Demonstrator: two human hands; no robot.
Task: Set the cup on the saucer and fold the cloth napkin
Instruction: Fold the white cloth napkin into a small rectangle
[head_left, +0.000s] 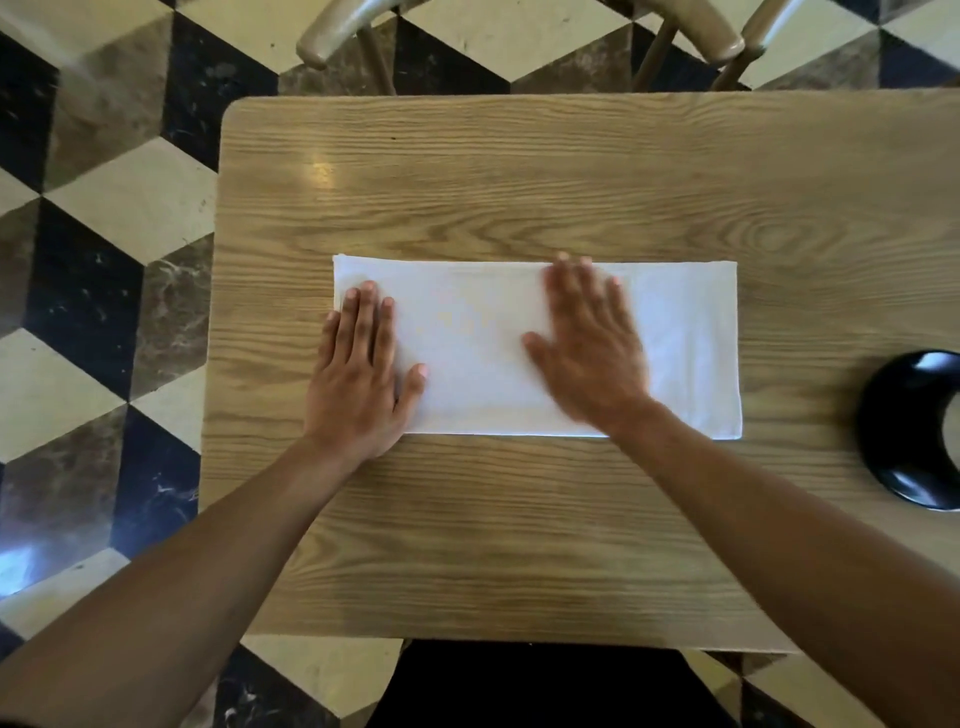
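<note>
A white cloth napkin (478, 343) lies on the wooden table (519, 171) as a long flat rectangle, folded once. My left hand (358, 374) rests palm down on its left end, fingers spread. My right hand (587, 343) lies flat on the middle of the napkin and looks blurred. Neither hand holds anything. At the right edge of the view sits a black saucer (893, 457), cut off by the frame, with a pale shape on it that could be the cup (953, 431); too little shows to tell.
A wooden chair (363, 31) stands at the far side of the table. The floor (104, 208) around is patterned in black, brown and cream tiles. Bare tabletop lies in front of and behind the napkin.
</note>
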